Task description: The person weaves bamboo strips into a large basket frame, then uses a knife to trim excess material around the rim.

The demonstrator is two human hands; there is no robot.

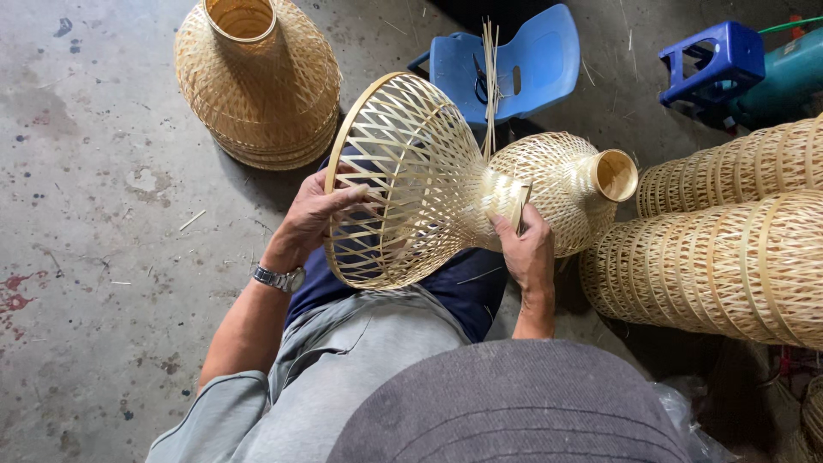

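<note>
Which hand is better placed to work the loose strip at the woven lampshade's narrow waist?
Probably the right hand: it already grips the bamboo strip at the waist of the lampshade. The left hand is steadying the wide rim.

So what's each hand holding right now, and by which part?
Both hold one woven bamboo lampshade lying across the lap. The left hand grips its wide open rim, fingers hooked inside the lattice. The right hand clasps the narrow waist, pinching a bamboo strip there.
</note>
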